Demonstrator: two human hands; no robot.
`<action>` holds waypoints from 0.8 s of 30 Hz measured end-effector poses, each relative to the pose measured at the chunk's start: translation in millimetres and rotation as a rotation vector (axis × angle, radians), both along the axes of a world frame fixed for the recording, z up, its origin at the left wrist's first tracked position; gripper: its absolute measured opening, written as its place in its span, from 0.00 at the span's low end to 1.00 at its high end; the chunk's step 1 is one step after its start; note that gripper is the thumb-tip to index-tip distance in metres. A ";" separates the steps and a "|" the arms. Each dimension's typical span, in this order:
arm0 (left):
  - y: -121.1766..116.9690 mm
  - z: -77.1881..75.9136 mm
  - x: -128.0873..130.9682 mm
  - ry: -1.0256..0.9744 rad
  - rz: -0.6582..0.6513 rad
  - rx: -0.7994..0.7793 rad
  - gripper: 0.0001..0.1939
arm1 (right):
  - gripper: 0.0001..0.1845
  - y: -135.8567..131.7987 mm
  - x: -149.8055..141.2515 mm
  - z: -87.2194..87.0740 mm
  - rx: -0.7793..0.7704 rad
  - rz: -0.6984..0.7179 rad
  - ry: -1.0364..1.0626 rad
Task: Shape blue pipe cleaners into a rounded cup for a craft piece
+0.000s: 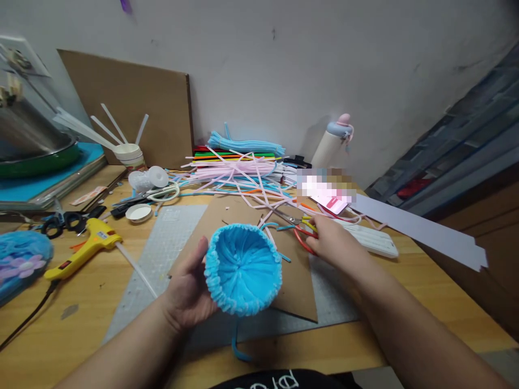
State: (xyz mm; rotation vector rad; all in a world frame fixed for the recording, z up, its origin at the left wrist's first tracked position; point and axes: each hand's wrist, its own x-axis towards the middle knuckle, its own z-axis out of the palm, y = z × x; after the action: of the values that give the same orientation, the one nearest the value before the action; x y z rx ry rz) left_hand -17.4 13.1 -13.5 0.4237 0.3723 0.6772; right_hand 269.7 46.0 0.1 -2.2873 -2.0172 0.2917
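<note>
My left hand (192, 294) holds a round blue bowl (243, 270) made of fuzzy pipe cleaners, its hollow side facing me. The thumb lies along its left rim, while the other fingers are mostly hidden behind it. One blue pipe-cleaner end (239, 346) dangles below the bowl. Further right, my right hand (328, 237) is closed at the red and yellow handles of a pair of scissors (292, 217), whose blades point left over the board. Short blue and pink pipe-cleaner pieces (279, 229) lie between the bowl and the scissors.
Brown cardboard (300, 292) lies on a grey cutting mat (141, 281). Bundled pipe cleaners (243, 167) are piled at the back, near a bottle (330, 143) and a phone (328, 197). A yellow glue gun (87, 251) and black-handled scissors (65, 221) lie left.
</note>
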 end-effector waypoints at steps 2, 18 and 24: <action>-1.5 0.8 1.5 -0.010 -0.018 0.005 0.31 | 0.16 1.7 7.9 1.9 0.040 -0.036 0.088; -20.7 4.2 20.0 0.455 0.668 0.488 0.38 | 0.20 -90.4 -83.9 34.6 -0.202 0.303 0.647; -20.5 -3.5 17.6 0.574 0.653 0.592 0.39 | 0.23 -86.9 -101.1 33.7 -0.110 0.369 0.548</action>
State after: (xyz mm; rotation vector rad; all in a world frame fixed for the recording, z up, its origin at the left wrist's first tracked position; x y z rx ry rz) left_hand 0.2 -7.4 -17.0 1.0940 0.8791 1.3134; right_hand 168.6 -40.9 33.9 -1.6091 -2.1213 0.9530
